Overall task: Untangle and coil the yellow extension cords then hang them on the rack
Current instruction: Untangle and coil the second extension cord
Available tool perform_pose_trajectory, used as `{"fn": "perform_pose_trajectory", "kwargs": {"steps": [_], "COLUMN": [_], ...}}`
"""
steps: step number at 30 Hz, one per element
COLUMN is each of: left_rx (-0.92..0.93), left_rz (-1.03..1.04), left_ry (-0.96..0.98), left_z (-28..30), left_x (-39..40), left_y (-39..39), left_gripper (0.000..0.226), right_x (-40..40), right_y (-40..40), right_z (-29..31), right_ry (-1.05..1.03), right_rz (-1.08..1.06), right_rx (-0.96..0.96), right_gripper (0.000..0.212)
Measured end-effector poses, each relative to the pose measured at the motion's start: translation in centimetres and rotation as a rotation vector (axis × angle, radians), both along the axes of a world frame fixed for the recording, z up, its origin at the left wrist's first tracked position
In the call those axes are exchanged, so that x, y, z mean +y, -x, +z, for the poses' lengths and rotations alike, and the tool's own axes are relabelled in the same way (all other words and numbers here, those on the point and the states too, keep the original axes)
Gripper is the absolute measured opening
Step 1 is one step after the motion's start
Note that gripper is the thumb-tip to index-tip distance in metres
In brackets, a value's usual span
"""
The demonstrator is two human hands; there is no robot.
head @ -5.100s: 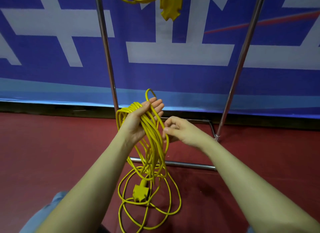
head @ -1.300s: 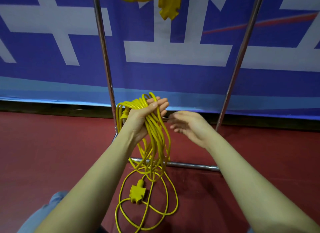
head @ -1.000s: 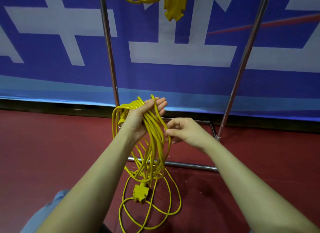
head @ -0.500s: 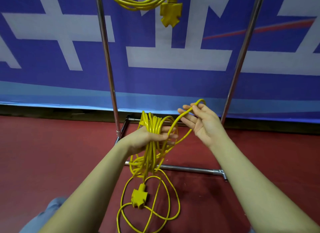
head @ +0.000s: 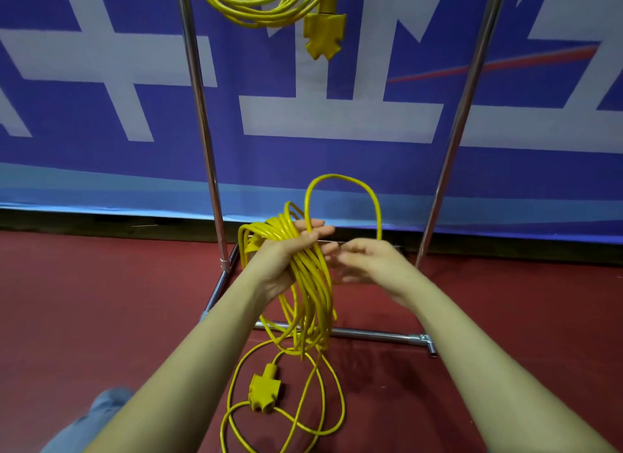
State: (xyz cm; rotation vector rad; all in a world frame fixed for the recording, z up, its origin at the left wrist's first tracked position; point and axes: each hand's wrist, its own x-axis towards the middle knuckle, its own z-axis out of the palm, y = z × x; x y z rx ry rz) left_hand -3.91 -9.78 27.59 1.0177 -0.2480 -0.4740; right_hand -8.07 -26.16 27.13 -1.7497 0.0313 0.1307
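My left hand (head: pixel 281 262) grips a bundle of yellow extension cord loops (head: pixel 312 284) that hangs down in front of the rack. One fresh loop (head: pixel 340 177) arches up from that hand and drops into my right hand (head: pixel 374 263), which is blurred and holds that strand just right of the bundle. The rest of the cord lies in loose rings on the red floor with its yellow socket block (head: pixel 264 392). Another coiled yellow cord (head: pixel 263 7) with its socket block (head: pixel 323 34) hangs at the top of the rack.
The rack's two metal posts (head: pixel 202 115) (head: pixel 462 115) rise on either side of my hands, and its base bar (head: pixel 371 334) lies on the floor behind the hanging loops. A blue and white banner (head: pixel 337 122) stands behind. My knee in jeans (head: pixel 97 415) shows at the lower left.
My right hand has swung back from the far right to beside the left hand, bringing a new tall loop over the bundle. The left hand has risen a little with the coil.
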Motion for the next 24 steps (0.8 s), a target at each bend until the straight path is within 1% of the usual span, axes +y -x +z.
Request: {"fn": "perform_pose_trajectory", "kwargs": {"steps": [1,3,6,9,11,13,15,17,21,24], "left_rx": [0.009,0.008,0.007,0.033,0.07,0.09,0.097,0.125,0.121,0.074], "left_rz": [0.022,0.056,0.075,0.071,0.071,0.083,0.08,0.048,-0.11,-0.223], "left_ry": [0.027,0.048,0.066,0.081,0.122,0.147,0.127,0.098,-0.082,-0.199], "left_z": [0.3,0.7,0.7,0.6,0.5,0.4,0.2,-0.3,-1.0,-1.5], "left_x": [0.2,0.8,1.3,1.7,1.9,2.1,2.3,2.4,2.6,2.6], "left_y": [-0.1,-0.2,-0.3,-0.4,-0.7,-1.0,-1.3,-1.4,-0.9,-0.3], "left_gripper": [0.017,0.016,0.017,0.019,0.02,0.022,0.024,0.026,0.026,0.03], "right_x": [0.2,0.7,1.8,2.6,2.9,2.8,2.4,1.8,1.3,1.3], "right_y": [0.0,0.1,-0.2,-0.3,-0.4,-0.4,-0.3,-0.3,-0.5,-0.7], "right_z": [-0.2,-0.3,-0.4,-0.6,-0.4,0.2,1.0,1.5,2.3,2.7], "right_ry": [0.063,0.045,0.033,0.062,0.049,-0.022,-0.074,-0.172,-0.473,-0.644], "right_rz": [0.099,0.19,0.178,0.148,0.112,0.019,-0.075,-0.124,-0.194,-0.239], "right_rx": [0.011,-0.007,-0.106,-0.165,-0.177,-0.157,-0.15,-0.153,-0.138,-0.129], "right_gripper": [0.009,0.01,0.017,0.008,0.008,0.008,0.011,0.011,0.012,0.011]}}
